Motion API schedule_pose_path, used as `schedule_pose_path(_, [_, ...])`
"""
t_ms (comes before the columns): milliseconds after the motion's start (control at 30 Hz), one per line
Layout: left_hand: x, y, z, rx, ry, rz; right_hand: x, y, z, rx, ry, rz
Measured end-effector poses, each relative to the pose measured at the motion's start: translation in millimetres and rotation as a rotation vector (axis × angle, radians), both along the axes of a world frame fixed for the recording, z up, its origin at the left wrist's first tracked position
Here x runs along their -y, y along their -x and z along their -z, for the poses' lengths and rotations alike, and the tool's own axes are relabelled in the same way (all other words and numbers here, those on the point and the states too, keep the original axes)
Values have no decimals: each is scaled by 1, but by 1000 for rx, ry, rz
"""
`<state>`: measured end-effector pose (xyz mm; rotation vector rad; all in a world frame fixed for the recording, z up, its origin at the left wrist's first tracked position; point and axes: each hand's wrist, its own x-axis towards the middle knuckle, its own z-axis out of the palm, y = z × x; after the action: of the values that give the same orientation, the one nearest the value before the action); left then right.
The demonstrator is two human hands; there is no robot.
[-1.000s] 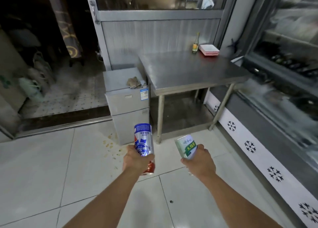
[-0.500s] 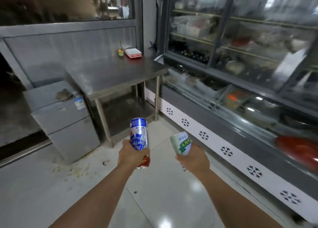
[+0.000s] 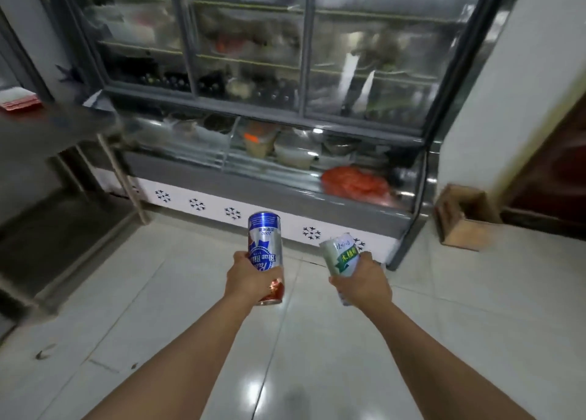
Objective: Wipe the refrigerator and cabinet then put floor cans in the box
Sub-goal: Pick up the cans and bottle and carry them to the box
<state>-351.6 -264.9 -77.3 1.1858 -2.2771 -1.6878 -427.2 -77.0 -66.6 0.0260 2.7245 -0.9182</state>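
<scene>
My left hand grips a tall blue and silver can, held upside down in front of me. My right hand holds a shorter white and green can, tilted to the left. Both are out at arm's length above the white tiled floor. A brown cardboard box stands open on the floor to the right, beside the end of the glass-fronted refrigerator. The refrigerator fills the view ahead, with shelves of food behind its glass.
A steel table juts in from the left, its leg near the refrigerator's base, with a red and white stack on top. A white wall rises at right, above the box. Small debris lies on the floor at lower left.
The view has swung right: the small grey cabinet left the frame, the refrigerator now sits straight ahead and the cardboard box has come into sight. Both hands still hold their cans.
</scene>
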Motion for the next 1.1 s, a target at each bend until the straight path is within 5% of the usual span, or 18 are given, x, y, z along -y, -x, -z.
schedule_pose_path(633, [-305, 315, 6, -16, 39, 566, -318, 195, 3, -36, -101, 609])
schedule_pose_path(1100, [-510, 544, 15, 29, 40, 731, -519, 405, 9, -38, -40, 681])
